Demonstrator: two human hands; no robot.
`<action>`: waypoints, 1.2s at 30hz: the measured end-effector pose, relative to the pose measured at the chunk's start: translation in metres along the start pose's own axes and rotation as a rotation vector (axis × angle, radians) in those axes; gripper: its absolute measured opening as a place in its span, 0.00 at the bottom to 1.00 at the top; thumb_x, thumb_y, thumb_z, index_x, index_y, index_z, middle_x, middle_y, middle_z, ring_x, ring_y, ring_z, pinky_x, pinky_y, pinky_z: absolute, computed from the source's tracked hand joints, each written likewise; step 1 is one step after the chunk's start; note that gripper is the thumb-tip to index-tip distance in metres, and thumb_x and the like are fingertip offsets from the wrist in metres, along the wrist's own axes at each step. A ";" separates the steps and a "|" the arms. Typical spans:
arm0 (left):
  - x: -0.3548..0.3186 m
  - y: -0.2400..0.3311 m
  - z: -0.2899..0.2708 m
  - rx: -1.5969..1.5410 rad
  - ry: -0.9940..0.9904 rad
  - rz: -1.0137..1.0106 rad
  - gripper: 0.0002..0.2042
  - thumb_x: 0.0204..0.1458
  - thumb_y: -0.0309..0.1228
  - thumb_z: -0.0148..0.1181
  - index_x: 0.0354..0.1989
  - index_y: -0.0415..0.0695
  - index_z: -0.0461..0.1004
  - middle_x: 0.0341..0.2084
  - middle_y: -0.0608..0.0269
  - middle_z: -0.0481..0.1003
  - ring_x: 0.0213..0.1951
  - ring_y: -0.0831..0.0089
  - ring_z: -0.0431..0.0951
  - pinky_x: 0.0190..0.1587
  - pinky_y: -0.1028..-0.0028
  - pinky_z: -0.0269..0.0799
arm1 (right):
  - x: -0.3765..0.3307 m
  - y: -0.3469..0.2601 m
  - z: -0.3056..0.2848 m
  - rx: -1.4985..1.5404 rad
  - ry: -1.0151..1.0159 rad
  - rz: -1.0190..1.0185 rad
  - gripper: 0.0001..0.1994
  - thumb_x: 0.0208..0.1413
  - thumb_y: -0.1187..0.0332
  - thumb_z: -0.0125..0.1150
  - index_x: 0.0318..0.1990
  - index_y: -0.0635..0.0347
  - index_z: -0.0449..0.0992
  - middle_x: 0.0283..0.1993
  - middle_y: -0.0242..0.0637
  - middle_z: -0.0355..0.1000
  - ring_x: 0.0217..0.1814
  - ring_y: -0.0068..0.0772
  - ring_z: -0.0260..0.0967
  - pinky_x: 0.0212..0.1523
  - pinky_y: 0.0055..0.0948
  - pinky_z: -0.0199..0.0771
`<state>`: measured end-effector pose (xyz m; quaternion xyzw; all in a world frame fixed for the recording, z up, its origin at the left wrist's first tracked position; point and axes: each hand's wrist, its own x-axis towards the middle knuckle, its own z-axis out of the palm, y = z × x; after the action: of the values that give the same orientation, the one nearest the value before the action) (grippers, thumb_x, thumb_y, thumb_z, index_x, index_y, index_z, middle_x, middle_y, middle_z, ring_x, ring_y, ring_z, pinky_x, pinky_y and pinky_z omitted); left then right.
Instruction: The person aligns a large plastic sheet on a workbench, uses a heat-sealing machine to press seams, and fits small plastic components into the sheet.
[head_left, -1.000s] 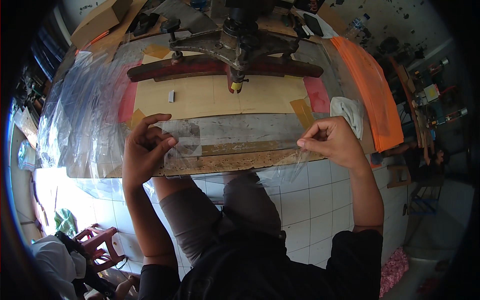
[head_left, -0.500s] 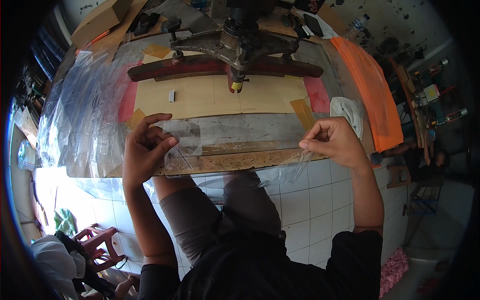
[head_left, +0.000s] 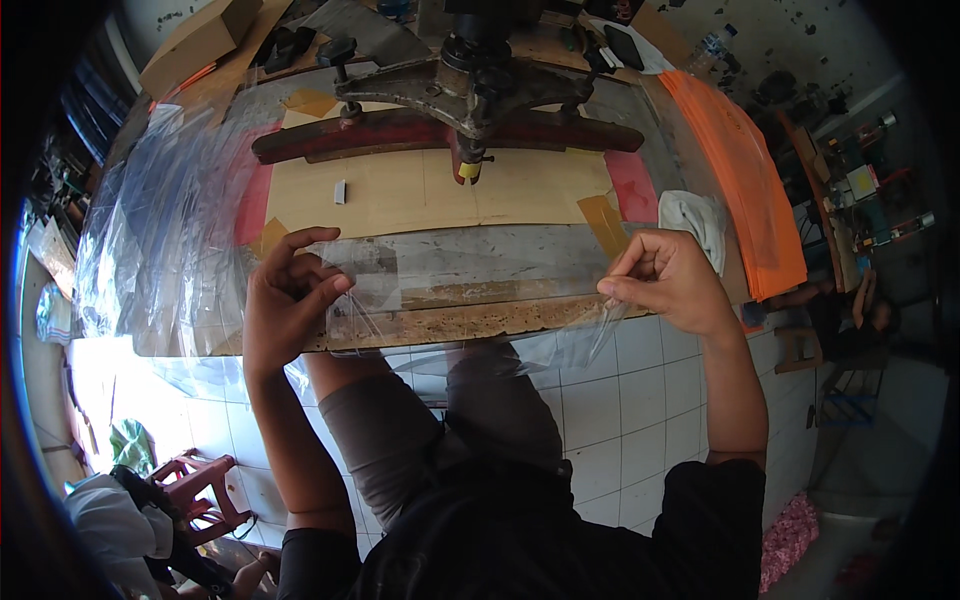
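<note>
Thin, clear, creased film (head_left: 588,342) spans the worktop's (head_left: 490,245) pitted front edge, its ends pinched in the fingers of the left hand (head_left: 292,295) and right hand (head_left: 665,280). Crinkled plastic (head_left: 160,220) covers the worktop's left side, smooth orange sheets (head_left: 742,190) its right; its grey front strip lies open.

Yr L head cam's facing down from above, sitting fairly near L hand (head_left: 283,310) & R hand (head_left: 668,283), covering table (head_left: 520,317).

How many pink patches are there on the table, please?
2: a left patch and a right patch, at opposite ends of the yellow sheet. The dark red bar may hide others.
</note>
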<state>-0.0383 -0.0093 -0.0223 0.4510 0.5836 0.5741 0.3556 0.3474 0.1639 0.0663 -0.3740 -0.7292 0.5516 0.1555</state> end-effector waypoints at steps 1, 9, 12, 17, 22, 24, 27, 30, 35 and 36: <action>0.000 0.000 0.000 -0.009 -0.002 -0.002 0.25 0.53 0.21 0.73 0.60 0.37 0.74 0.28 0.70 0.81 0.29 0.89 0.76 0.33 0.85 0.67 | 0.000 0.000 0.000 0.000 0.001 0.000 0.08 0.58 0.76 0.73 0.33 0.63 0.76 0.32 0.37 0.82 0.33 0.16 0.79 0.33 0.16 0.76; 0.000 0.001 0.000 -0.008 -0.006 -0.011 0.25 0.53 0.22 0.73 0.60 0.37 0.74 0.27 0.71 0.80 0.29 0.90 0.76 0.33 0.86 0.67 | -0.004 -0.004 0.001 -0.007 0.029 -0.053 0.13 0.57 0.76 0.74 0.35 0.59 0.70 0.33 0.36 0.81 0.36 0.18 0.79 0.40 0.20 0.78; -0.001 0.000 -0.001 -0.007 0.007 0.003 0.25 0.53 0.21 0.73 0.60 0.37 0.74 0.27 0.71 0.80 0.29 0.90 0.76 0.32 0.86 0.67 | -0.006 -0.002 -0.001 0.015 0.002 -0.094 0.15 0.57 0.78 0.72 0.35 0.57 0.67 0.35 0.37 0.81 0.39 0.20 0.79 0.44 0.23 0.78; 0.001 0.001 -0.001 -0.043 -0.005 0.002 0.25 0.53 0.21 0.73 0.60 0.37 0.73 0.27 0.69 0.81 0.28 0.90 0.76 0.31 0.86 0.67 | -0.012 -0.001 -0.001 -0.031 0.051 -0.199 0.14 0.57 0.81 0.70 0.35 0.57 0.67 0.37 0.39 0.81 0.42 0.23 0.79 0.47 0.25 0.79; -0.003 0.004 -0.002 -0.025 0.004 0.034 0.26 0.53 0.22 0.73 0.61 0.37 0.72 0.26 0.69 0.81 0.28 0.90 0.76 0.31 0.86 0.67 | -0.010 0.005 0.006 0.025 0.135 -0.206 0.13 0.57 0.81 0.70 0.36 0.58 0.68 0.38 0.39 0.81 0.42 0.23 0.79 0.47 0.25 0.79; -0.006 0.006 -0.003 -0.005 0.028 0.039 0.26 0.53 0.22 0.73 0.61 0.37 0.72 0.26 0.70 0.81 0.28 0.89 0.76 0.31 0.86 0.67 | -0.007 0.006 0.010 -0.027 0.187 -0.176 0.11 0.58 0.81 0.68 0.40 0.59 0.70 0.39 0.38 0.81 0.43 0.22 0.79 0.47 0.25 0.78; -0.004 0.007 -0.003 -0.051 -0.038 0.025 0.24 0.55 0.25 0.73 0.59 0.36 0.73 0.27 0.69 0.82 0.28 0.88 0.76 0.31 0.84 0.68 | -0.005 0.016 0.011 -0.020 0.270 -0.149 0.10 0.59 0.80 0.67 0.43 0.60 0.71 0.40 0.37 0.80 0.43 0.22 0.79 0.47 0.24 0.78; -0.003 0.000 -0.001 -0.075 -0.048 0.027 0.20 0.58 0.24 0.70 0.57 0.34 0.74 0.30 0.65 0.83 0.28 0.85 0.78 0.33 0.82 0.72 | -0.002 0.018 0.014 0.033 0.330 -0.172 0.09 0.62 0.80 0.65 0.45 0.62 0.71 0.40 0.37 0.80 0.43 0.23 0.79 0.45 0.24 0.77; -0.018 0.023 0.016 -0.072 0.008 0.082 0.12 0.63 0.25 0.65 0.51 0.32 0.78 0.36 0.58 0.84 0.38 0.77 0.83 0.41 0.77 0.78 | 0.004 0.020 0.012 0.040 0.372 -0.164 0.07 0.63 0.79 0.63 0.45 0.63 0.71 0.40 0.38 0.79 0.41 0.25 0.79 0.42 0.23 0.76; -0.022 0.032 0.018 -0.091 0.018 0.016 0.10 0.64 0.26 0.64 0.50 0.32 0.80 0.36 0.57 0.84 0.41 0.75 0.84 0.45 0.75 0.78 | 0.003 0.020 0.011 0.037 0.386 -0.167 0.07 0.64 0.79 0.62 0.45 0.63 0.71 0.40 0.38 0.79 0.41 0.25 0.79 0.42 0.24 0.76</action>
<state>-0.0104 -0.0254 0.0055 0.4337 0.5563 0.6072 0.3657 0.3457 0.1601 0.0440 -0.4079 -0.7041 0.4682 0.3444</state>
